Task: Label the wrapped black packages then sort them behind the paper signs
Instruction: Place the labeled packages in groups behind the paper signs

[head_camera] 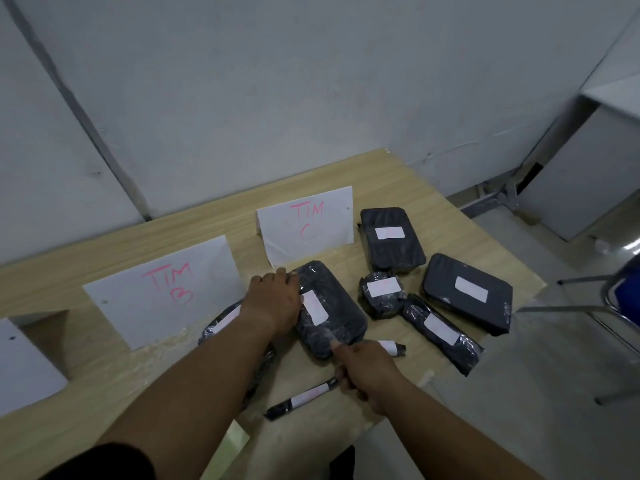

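Package, before TIM C sign: my left hand flat against it, right hand forefinger touching it (whether it grips the marker, can't tell).

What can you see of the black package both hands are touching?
The package is a flat, rounded-corner oblong wrapped in glossy, crinkled black plastic film. A white label is stuck on top, its writing unreadable. It lies flat on the wooden table, angled, just in front of the TIM C sign. The left hand rests on its left edge, beside the label; the right hand touches its near end with the index fingertip.
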`<action>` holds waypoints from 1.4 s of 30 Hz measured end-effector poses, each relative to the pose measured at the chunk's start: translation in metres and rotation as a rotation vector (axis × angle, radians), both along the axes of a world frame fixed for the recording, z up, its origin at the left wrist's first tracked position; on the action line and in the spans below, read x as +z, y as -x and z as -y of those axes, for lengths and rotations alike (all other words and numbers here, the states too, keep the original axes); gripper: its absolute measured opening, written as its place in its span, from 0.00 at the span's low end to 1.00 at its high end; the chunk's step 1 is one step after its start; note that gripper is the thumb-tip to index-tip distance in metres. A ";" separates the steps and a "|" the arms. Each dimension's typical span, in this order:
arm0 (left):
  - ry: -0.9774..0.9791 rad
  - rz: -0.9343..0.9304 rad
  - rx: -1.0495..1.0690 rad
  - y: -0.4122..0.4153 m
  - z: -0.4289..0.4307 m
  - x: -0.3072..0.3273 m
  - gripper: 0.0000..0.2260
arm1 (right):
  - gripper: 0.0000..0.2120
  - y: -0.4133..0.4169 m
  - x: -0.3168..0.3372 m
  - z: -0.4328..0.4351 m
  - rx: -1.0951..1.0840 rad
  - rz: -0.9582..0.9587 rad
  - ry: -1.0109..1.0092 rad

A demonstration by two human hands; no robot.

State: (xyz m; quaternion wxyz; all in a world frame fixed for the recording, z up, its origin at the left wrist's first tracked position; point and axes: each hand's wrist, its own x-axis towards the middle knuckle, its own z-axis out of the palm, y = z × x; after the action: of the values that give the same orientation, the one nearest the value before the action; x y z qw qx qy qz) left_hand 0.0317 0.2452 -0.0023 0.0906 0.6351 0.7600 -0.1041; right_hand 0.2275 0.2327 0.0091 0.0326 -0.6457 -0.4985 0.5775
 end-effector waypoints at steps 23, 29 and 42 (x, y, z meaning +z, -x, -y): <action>-0.737 0.672 0.512 0.025 0.154 0.078 0.09 | 0.12 -0.004 0.053 0.058 0.021 -0.267 -0.468; -0.916 0.672 0.641 0.046 0.180 0.102 0.10 | 0.11 0.042 0.088 0.039 0.180 -0.373 -0.581; -1.155 0.492 0.958 0.124 0.270 0.148 0.15 | 0.07 0.214 0.131 0.043 0.532 -0.520 -0.658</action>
State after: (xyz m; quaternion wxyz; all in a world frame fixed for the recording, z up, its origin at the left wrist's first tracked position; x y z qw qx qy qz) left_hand -0.0918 -0.0251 0.1452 -0.0529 0.1901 0.8427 0.5009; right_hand 0.0131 0.1901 0.1397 0.2097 -0.2862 -0.7772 0.5197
